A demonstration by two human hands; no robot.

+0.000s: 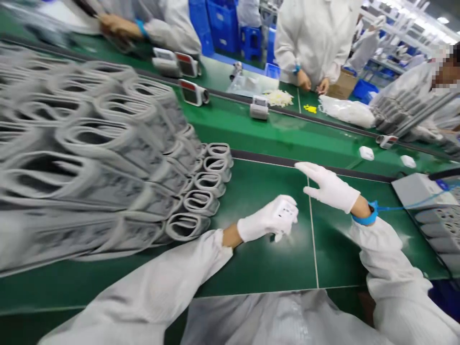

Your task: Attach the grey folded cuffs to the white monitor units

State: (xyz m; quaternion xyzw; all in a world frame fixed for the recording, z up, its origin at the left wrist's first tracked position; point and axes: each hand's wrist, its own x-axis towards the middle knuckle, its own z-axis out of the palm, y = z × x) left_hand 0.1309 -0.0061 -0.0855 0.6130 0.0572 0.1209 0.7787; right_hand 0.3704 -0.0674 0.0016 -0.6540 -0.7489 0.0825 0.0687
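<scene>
My left hand, in a white glove, is closed around a small white plastic device with dark marks on its face. It is held just above the green work surface. To the right and farther forward, my right hand, also gloved, stretches its fingers out with the thumb apart and nothing in it. A blue wrist strap with a cord circles my right wrist. Left of my left hand stand rolled grey cuffs in a row, with larger grey cuff stacks behind them.
Along the green belt sit a cuffed monitor, a grey-wrapped unit and white devices. A grey-white box and more rolled cuffs stand at right. Co-workers work across the belt.
</scene>
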